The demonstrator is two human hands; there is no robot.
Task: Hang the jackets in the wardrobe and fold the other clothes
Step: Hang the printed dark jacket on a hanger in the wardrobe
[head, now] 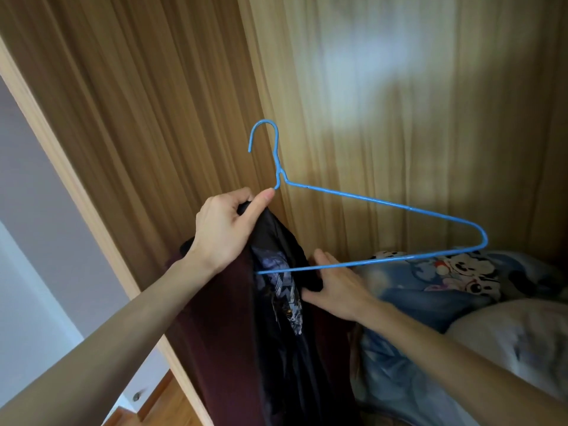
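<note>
A blue wire hanger [384, 204] is held up inside the wooden wardrobe [153, 103], its hook pointing upward. My left hand [224, 229] grips the hanger's left shoulder together with the collar of a dark maroon jacket [221, 348] with a black patterned lining [282, 290]. The jacket hangs down from that hand. My right hand [335, 287] holds a fold of the jacket's dark cloth just below the hanger's bottom bar. The hanger's right half is bare.
Folded bedding lies in the wardrobe's lower right: a blue cartoon-print blanket [430, 287] and a pale cushion [507, 339]. The wardrobe's side panel edge [76, 186] runs diagonally at left, with a white wall and wooden floor [172, 407] beyond.
</note>
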